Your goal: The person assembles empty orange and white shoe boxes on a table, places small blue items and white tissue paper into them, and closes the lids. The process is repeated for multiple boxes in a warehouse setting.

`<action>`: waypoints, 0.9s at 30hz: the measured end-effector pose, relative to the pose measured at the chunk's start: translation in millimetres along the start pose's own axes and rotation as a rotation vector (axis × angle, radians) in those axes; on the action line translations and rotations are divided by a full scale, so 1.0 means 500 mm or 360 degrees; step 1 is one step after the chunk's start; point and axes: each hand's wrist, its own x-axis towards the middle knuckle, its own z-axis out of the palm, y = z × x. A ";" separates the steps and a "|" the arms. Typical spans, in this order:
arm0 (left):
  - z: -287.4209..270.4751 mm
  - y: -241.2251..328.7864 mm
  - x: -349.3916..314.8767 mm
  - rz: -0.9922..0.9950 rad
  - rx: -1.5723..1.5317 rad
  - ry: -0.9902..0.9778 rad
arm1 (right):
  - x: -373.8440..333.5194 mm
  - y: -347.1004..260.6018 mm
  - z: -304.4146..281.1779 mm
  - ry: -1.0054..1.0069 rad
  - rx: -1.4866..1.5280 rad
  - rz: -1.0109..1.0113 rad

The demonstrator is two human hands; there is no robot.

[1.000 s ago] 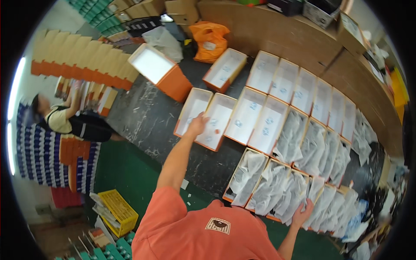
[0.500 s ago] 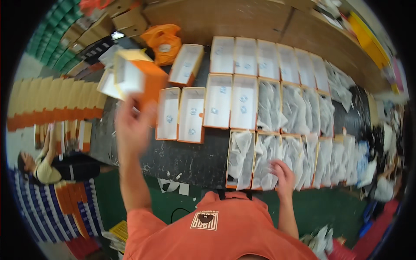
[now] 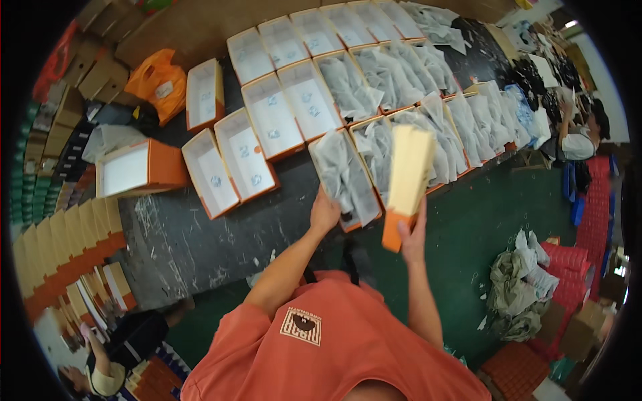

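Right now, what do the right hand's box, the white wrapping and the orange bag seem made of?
Held box: probably matte cardboard; flat faces, straight edges. White wrapping: thin tissue or plastic, dull, translucent, crumpled; can't tell which. Orange bag: likely plastic film, slightly glossy, creased.

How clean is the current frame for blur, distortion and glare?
Head view: the pale-and-orange box in the right hand looks smeared, the left hand clearer; head view: black fisheye rim, the red stack at right bending along it; head view: a small bright light upper right, yet white-lined boxes show their blue marks.
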 end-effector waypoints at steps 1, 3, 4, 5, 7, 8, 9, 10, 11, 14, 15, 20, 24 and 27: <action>-0.019 0.014 0.008 -0.0093 0.0014 -0.0174 | -0.026 0.009 0.013 -0.0007 -0.0217 -0.0094; -0.023 -0.023 -0.028 0.0405 0.0103 0.0355 | -0.128 0.041 0.041 -0.0038 -0.0592 -0.0164; -0.038 -0.001 -0.028 0.0671 0.0213 0.0424 | -0.169 0.056 0.055 -0.0037 -0.0748 -0.0174; -0.054 0.020 -0.028 0.0933 0.0335 0.0516 | -0.205 0.078 0.061 -0.0072 -0.0929 -0.0215; -0.114 0.087 0.035 0.1506 0.0776 0.0185 | -0.268 0.111 0.078 -0.0185 -0.1193 -0.0241; -0.129 0.072 0.076 0.1476 0.1049 0.0024 | -0.296 0.122 0.079 -0.0192 -0.1249 -0.0255; -0.146 0.048 0.123 0.1445 0.1322 -0.0118 | -0.310 0.133 0.079 -0.0192 -0.1301 -0.0295; -0.152 0.040 0.166 0.1426 0.1589 -0.0270 | -0.315 0.140 0.082 -0.0167 -0.1360 -0.0332; -0.148 0.049 0.194 0.1286 0.1475 -0.0307 | -0.316 0.138 0.082 -0.0180 -0.1387 -0.0328; -0.164 0.212 0.174 0.1314 0.1032 -0.0302 | -0.312 0.111 0.082 -0.0124 -0.1445 -0.0191; -0.160 0.231 0.175 0.1637 0.0868 0.0217 | -0.296 0.089 0.092 -0.0142 -0.1439 -0.0173; -0.181 0.216 0.225 0.0539 0.1068 -0.0632 | -0.062 -0.003 0.193 -0.0234 -0.1506 -0.0203; -0.209 0.064 0.303 0.0200 0.0093 -0.0785 | -0.045 0.002 0.203 -0.0401 -0.1568 -0.0157; -0.220 0.077 0.292 0.0283 0.0330 -0.0656 | -0.050 0.005 0.205 -0.0363 -0.1475 -0.0174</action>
